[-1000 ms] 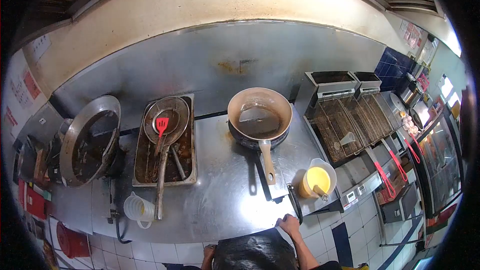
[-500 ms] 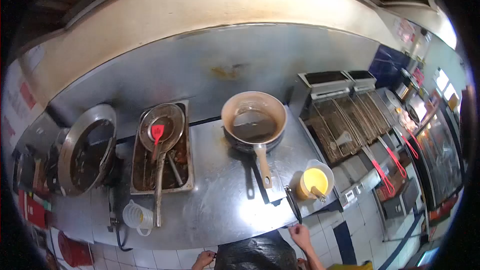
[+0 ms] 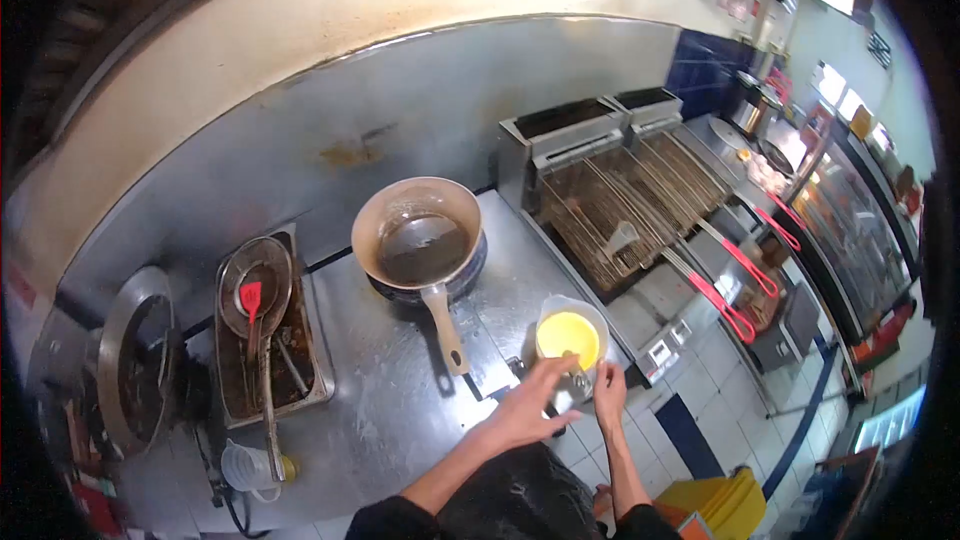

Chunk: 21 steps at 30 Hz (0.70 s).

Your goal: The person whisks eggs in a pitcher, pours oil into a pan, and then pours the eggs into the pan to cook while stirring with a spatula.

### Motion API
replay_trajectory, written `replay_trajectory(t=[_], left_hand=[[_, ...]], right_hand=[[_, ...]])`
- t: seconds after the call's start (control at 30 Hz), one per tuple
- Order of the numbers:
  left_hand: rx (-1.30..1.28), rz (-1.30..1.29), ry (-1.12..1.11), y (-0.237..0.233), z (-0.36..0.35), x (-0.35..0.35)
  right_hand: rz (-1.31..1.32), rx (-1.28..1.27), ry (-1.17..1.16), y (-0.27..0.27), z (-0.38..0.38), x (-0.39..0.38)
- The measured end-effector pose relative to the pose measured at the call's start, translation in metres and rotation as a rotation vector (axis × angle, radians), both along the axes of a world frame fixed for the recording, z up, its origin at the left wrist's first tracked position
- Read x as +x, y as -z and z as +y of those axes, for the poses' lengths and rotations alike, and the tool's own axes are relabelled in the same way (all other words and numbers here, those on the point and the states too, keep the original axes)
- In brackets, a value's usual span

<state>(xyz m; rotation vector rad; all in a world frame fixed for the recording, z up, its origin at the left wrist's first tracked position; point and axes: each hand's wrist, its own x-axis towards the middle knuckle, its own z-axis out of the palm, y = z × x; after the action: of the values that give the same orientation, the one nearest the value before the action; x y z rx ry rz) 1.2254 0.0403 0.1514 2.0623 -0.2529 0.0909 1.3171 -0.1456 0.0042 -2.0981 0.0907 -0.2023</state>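
A clear plastic jug [image 3: 603, 323] of yellow liquid [image 3: 568, 336] stands near the front right corner of the steel counter. My left hand [image 3: 530, 408] reaches over its near side, thumb spread from the fingers. Those fingertips meet a utensil handle [image 3: 571, 360] leaning in the jug, mostly hidden behind them. At the jug's near right edge, my right hand [image 3: 608, 398] has its fingers bent together against the wall. Left of the jug, a deep pan [image 3: 371, 218] with a beige inside and dark liquid sits on a round dark base, its handle [image 3: 446, 335] pointing toward me.
On the left are a steel tray [image 3: 322, 380] with a strainer [image 3: 285, 280] and red-headed spatula [image 3: 252, 298], a measuring jug [image 3: 240, 467] and a large metal pan [image 3: 115, 380]. A fryer [image 3: 560, 140] with red-handled baskets [image 3: 722, 308] adjoins on the right. A yellow bin [image 3: 735, 505] stands below.
Both my hands have risen from beside the apron to the jug of yellow liquid. The left opened out over it. My view has swung right, shifting the counter leftward.
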Motion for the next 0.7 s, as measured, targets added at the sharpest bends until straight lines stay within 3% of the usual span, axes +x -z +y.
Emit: replay_trajectory(t=[0.03, 0.1, 0.17, 0.2, 0.23, 0.37, 0.5, 0.7], left_hand=[[0.057, -0.068, 0.022, 0.015, -0.009, 0.014], [0.119, -0.162, 0.004, 0.041, -0.022, 0.04], [0.18, -0.097, 0.026, 0.055, -0.026, 0.061], [0.22, -0.028, 0.085, 0.054, -0.029, 0.069], [0.177, -0.134, 0.045, 0.054, -0.033, 0.074], [0.22, -0.192, 0.003, 0.051, -0.037, 0.099], [0.173, -0.18, -0.101, 0.039, -0.024, 0.121], [0.059, -0.262, -0.179, 0.013, 0.005, 0.133]], right_hand=[[0.099, -0.099, -0.107, -0.004, -0.001, 0.001], [0.172, -0.024, -0.175, 0.001, -0.002, 0.002], [0.242, 0.048, -0.228, 0.012, -0.003, 0.01], [0.219, 0.211, -0.207, 0.017, 0.0, 0.01], [0.198, 0.375, -0.179, 0.021, 0.003, 0.012], [0.12, 0.461, -0.047, 0.019, 0.019, 0.023], [0.01, 0.263, -0.043, -0.007, 0.02, 0.045], [0.035, 0.285, -0.195, -0.037, 0.021, 0.067]])
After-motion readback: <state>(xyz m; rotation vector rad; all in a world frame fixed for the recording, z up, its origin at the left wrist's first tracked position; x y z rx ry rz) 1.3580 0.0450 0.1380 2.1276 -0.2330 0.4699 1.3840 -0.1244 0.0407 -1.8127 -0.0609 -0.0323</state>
